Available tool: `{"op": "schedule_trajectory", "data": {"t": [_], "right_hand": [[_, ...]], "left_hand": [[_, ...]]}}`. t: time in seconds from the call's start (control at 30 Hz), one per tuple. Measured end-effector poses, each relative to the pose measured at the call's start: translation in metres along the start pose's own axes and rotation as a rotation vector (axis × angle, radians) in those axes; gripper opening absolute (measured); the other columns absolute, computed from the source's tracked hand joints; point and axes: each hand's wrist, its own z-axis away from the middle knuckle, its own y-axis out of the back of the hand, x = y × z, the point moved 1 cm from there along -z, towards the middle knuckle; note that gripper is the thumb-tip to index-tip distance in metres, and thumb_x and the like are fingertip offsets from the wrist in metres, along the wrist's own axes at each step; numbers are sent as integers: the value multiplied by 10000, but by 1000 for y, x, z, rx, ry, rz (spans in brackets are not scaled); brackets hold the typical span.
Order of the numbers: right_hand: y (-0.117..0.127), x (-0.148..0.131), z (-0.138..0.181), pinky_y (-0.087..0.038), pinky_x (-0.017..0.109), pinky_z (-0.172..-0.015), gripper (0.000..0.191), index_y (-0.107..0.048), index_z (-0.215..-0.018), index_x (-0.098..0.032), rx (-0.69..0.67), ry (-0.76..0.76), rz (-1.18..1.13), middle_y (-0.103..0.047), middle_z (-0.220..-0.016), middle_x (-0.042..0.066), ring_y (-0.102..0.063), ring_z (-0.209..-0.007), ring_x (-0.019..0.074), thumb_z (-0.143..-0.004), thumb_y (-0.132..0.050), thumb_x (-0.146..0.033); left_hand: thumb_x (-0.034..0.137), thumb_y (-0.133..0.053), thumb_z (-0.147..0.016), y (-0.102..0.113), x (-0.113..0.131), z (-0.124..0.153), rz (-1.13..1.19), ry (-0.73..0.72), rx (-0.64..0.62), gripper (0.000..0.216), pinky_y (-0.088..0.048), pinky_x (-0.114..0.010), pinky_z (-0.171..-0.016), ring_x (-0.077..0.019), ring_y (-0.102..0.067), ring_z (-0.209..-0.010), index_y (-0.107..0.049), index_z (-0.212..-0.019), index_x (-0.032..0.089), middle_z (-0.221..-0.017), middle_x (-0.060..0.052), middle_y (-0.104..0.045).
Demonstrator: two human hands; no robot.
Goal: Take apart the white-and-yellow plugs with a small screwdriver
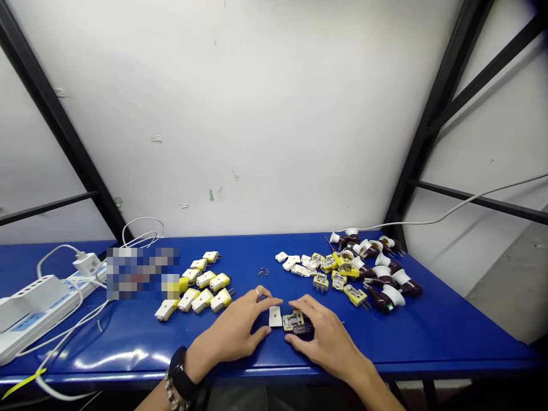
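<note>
Both of my hands are low over the front of the blue table. My left hand (pixel 242 324) is open, its thumb and index finger curved apart around a white plug cover (pixel 275 317); I cannot tell if they touch it. Right beside the cover lies an open yellow plug base (pixel 291 319) with metal parts showing inside. Around that base curve the fingers of my right hand (pixel 321 334), thumb and index apart. A screwdriver (pixel 302 329) with a dark translucent handle is tucked in this hand, its thin shaft poking out to the right. The palm hides most of it.
Several small screws (pixel 263 272) lie mid-table. Assembled white-and-yellow plugs (pixel 205 301) are grouped left. To the right are loose white covers (pixel 293 261), open yellow bases (pixel 338 280) and brown-and-white lamp holders (pixel 382 278). A power strip (pixel 38 311) with cables occupies the far left.
</note>
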Motion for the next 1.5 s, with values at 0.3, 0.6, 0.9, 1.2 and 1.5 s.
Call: {"op": "schedule_trajectory", "data": {"t": [0.3,0.6,0.9,1.2,1.5], "right_hand": [[0,7,3,-541,341,-839,601,-592,-1346,-220,-14,-57,-86,-682,-1210,82,-657,-995,246,-754,-590,-117],[-2,10,4,-496,402,-925,696,-447,-1493,-271,-108,-168,-133,-694,-1323,51,-641,-1079,285,-820,-623,-267],[-3,13,6,-508,388,-919,649,-528,-1433,-323,-59,-145,-175,-731,-1263,36,-677,-1043,275,-804,-680,-274],[-1,13,6,-501,398,-943,494,-642,-1330,-308,-50,-131,-192,-738,-1254,49,-672,-1116,304,-839,-690,-284],[3,2,1,-517,365,-938,470,-664,-1241,-266,5,-55,-163,-698,-1240,53,-671,-1071,265,-782,-761,-243]], "left_hand": [[288,-749,-885,0,-9,-8,-39,101,2,289,-493,-312,-817,-237,-667,-960,-676,-1163,265,-1082,-28,-683],[289,-740,-899,-11,14,-13,41,48,87,245,-475,-273,-771,-199,-655,-882,-703,-1139,260,-1042,-24,-666],[286,-760,-887,-17,11,-14,65,57,90,252,-460,-252,-756,-171,-653,-829,-749,-1138,303,-1009,-2,-677],[305,-765,-876,-21,17,-19,108,90,84,152,-443,-242,-706,-164,-629,-784,-801,-1021,281,-915,-13,-662],[359,-673,-928,-10,-6,-28,89,157,113,333,-505,-276,-812,-197,-670,-899,-701,-1250,281,-1059,-33,-716]]}}
